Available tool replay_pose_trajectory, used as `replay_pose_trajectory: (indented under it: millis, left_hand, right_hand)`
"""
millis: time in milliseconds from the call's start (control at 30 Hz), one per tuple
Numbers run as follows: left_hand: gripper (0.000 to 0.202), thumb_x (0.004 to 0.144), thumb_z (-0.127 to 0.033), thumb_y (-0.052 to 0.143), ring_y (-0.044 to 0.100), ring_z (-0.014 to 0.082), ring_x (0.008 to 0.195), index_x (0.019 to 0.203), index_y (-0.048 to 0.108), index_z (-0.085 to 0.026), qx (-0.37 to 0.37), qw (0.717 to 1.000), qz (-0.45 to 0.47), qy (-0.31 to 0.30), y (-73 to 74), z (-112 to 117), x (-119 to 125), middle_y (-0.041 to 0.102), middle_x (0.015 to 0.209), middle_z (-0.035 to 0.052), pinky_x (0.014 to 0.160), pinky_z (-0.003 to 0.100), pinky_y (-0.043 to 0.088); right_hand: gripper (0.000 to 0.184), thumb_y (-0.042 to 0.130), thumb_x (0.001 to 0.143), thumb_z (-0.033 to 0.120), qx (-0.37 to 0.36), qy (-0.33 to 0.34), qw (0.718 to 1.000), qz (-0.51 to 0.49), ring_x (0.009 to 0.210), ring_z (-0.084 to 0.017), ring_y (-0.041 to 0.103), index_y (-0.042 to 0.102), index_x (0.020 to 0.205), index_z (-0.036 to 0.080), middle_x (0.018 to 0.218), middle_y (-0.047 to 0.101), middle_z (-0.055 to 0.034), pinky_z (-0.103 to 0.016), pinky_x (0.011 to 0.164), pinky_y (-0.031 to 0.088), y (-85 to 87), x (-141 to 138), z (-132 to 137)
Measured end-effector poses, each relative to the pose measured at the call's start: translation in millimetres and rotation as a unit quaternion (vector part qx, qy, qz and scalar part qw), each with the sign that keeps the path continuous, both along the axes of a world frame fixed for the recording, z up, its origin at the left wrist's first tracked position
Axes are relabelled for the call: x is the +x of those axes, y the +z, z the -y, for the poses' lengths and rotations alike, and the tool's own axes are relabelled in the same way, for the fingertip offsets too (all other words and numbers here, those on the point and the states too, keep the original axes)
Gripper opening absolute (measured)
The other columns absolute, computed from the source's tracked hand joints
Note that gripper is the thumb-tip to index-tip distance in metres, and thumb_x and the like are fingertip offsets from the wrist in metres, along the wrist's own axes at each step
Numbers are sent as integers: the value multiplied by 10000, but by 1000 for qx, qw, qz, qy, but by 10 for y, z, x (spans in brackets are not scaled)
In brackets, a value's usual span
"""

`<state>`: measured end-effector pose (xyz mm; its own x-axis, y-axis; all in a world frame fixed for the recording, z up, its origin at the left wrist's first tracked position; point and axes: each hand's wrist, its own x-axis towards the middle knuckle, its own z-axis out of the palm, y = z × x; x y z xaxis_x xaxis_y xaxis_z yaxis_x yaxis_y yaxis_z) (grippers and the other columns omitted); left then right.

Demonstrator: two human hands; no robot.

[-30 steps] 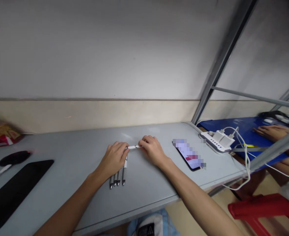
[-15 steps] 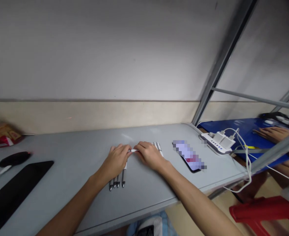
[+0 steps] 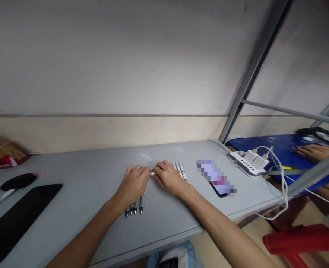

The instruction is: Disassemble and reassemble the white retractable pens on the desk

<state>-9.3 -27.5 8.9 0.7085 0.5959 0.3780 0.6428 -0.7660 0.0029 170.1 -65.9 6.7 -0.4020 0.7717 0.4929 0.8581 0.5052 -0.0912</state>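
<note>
Over the middle of the desk, my left hand (image 3: 135, 182) and my right hand (image 3: 165, 175) meet with fingers pinched around a slim white pen (image 3: 153, 173). Only a short white piece of it shows between the fingertips; both ends are hidden. Below my left hand, several grey pens (image 3: 135, 208) lie side by side, silver tips toward me, their upper parts covered by the hand. Just right of my right hand, several white pen caps or barrels (image 3: 180, 170) lie in a row; I cannot tell which they are.
A phone (image 3: 217, 178) and a white power strip (image 3: 246, 163) with chargers and cables lie to the right. At left are a black tablet-like slab (image 3: 21, 219), a dark oval object (image 3: 19, 181) and a jar (image 3: 5, 152). A co-worker's hand (image 3: 313, 152) rests on the blue desk beyond the metal post.
My hands have drawn closer together, so less of the white pen shows between them. More of the white row beside my right hand is uncovered.
</note>
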Motion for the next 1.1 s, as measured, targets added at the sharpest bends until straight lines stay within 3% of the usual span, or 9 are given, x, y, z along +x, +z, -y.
replay_pose_trajectory:
  millis: [133,233,333,467,600,733,867,1100]
  left_hand:
    - [293,981,-240,294,530,210,844,847,550,-191,-4,1000,12,-7,2,13,20,626,820,33,750,347,294]
    - [282,979,-245,303,533,210,855,870,558,-191,-7,1000,16,-11,5,14,25,630,834,35,746,345,288]
    - [283,972,-243,314,531,215,854,845,562,-189,4,1000,13,1,10,10,17,630,825,40,735,346,282]
    - [307,979,-270,311,525,208,835,807,553,-193,2,1000,14,10,25,10,6,618,792,31,728,345,281]
    - [300,984,-285,303,525,203,842,851,557,-197,-10,1000,14,2,26,15,4,615,804,28,737,345,287]
    - [264,979,-301,322,530,206,868,917,558,-201,-13,1000,25,-1,-12,0,4,627,851,31,759,346,292]
    - [257,982,-295,320,532,202,876,899,546,-204,-30,999,28,-3,-58,-40,-11,628,858,23,752,336,291]
    - [263,987,-288,308,528,198,882,912,546,-207,-38,999,23,-2,-89,-80,-57,628,878,30,744,327,285]
  right_hand:
    - [121,509,912,175,-27,-16,999,-22,854,-187,514,574,1014,175,924,589,-59,-285,735,395,5,26,-7]
    - [144,506,924,220,-37,-13,999,-38,873,-182,525,575,1041,171,942,587,-65,-277,737,399,17,22,5]
    - [228,454,957,301,-29,6,999,-35,898,-189,516,602,1047,153,945,585,-85,-300,793,402,23,5,12]
    - [283,368,988,262,-43,14,998,-33,856,-173,528,628,983,149,908,602,-82,-298,798,398,12,4,0]
    - [161,479,939,232,-55,5,997,-53,823,-164,563,594,1028,164,938,619,-61,-268,738,398,-13,31,-18]
    - [152,514,901,166,-49,-3,996,-76,851,-165,577,580,1036,184,953,619,-50,-252,728,397,-28,52,-27]
    - [195,555,893,243,-58,13,994,-86,888,-177,581,584,1071,169,988,630,-66,-260,752,411,-23,60,-19]
    - [242,415,965,217,-83,34,992,-89,909,-170,584,635,1049,162,964,661,-80,-277,813,418,-20,66,-26]
